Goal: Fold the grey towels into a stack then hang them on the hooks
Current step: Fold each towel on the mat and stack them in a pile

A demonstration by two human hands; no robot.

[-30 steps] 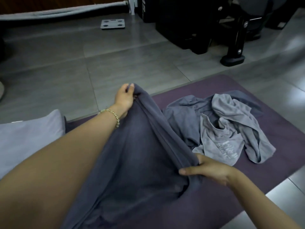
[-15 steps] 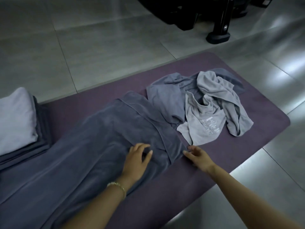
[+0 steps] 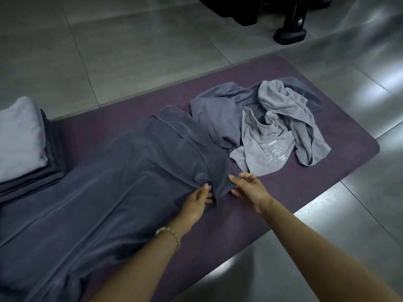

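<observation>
Presently the dark grey towel (image 3: 130,171) lies stretched lengthwise along the purple mat (image 3: 327,171) on the tiled floor (image 3: 130,51). It looks doubled over once, with a long hem ridge running down its far side. Both hands work at its near right corner.

The left grip (image 3: 196,203), the one wearing the bracelet (image 3: 169,233), rests on the cloth with its fingers nearly straight and the tips showing. They press against a raised pucker and clasp nothing. The right grip (image 3: 250,189) is also spread, its fingers extended and touching the corner edge from the other side. Neither hand encloses any cloth.

Assessment of handling: the towel is soft, limp and napped. It drapes, wrinkles and holds no shape of its own. It appears light enough for one hand, though its length will drag on the mat. The nap should cling somewhat, so sliding is unlikely. Recommended hold: pinch the two corners of the short end at the hem, where the fabric is thickest, then carry that end over.

A stack of folded towels (image 3: 50,158) sits at the mat's left end, beside the spread towel. A heap of unfolded towels (image 3: 218,118), including a pale grey lettered towel (image 3: 272,147), lies just beyond the right corner. No hooks are in view.
</observation>
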